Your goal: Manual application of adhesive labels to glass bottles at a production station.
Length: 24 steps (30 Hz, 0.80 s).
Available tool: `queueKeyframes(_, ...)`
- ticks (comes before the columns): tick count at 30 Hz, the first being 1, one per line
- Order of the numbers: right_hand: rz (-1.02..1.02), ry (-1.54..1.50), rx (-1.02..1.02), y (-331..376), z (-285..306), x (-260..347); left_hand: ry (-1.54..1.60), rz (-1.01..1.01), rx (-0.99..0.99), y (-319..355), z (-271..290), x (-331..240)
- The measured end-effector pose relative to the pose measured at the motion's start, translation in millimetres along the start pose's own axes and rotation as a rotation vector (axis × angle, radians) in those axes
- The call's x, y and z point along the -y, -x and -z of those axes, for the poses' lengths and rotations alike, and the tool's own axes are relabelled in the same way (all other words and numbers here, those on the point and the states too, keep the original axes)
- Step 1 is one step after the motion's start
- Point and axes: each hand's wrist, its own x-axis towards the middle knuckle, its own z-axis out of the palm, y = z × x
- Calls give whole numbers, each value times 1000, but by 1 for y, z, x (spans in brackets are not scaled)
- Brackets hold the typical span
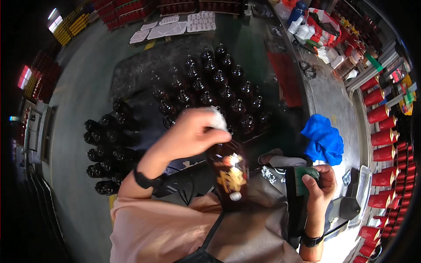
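My left hand, smeared a little by motion, is closed around the neck of a dark glass bottle. Something white shows at its fingertips; I cannot make out whether it is a cloth or a finger cover. Gold and white decoration covers the bottle's side, and its body tilts in front of my apron. Lower right, my right hand pinches a dark green flat piece between thumb and fingers. A crumpled blue cloth lies on the bench just beyond that hand.
Rows of dark bottles stand ahead of me, and more bottles lie to the left. Along the right runs a grey bench bearing a red bag and small white bottles. Red cups line the far right. Printed sheets lie at the back.
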Motion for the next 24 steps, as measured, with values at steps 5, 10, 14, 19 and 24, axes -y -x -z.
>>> queueKeyframes(5,24,23,-73,-7,8,-12,-343,71,-593,35,94,-6)
queueKeyframes(10,-6,55,-38,-15,8,-33,-933,157,-838,48,159,57)
queueKeyframes(14,-61,84,-87,-13,18,-52,-1132,332,-887,60,209,164)
queueKeyframes(19,-149,126,-158,-8,23,-65,-1120,653,-902,69,238,284)
queueKeyframes(24,-173,178,-217,-14,20,-73,-1061,738,-908,45,245,384)
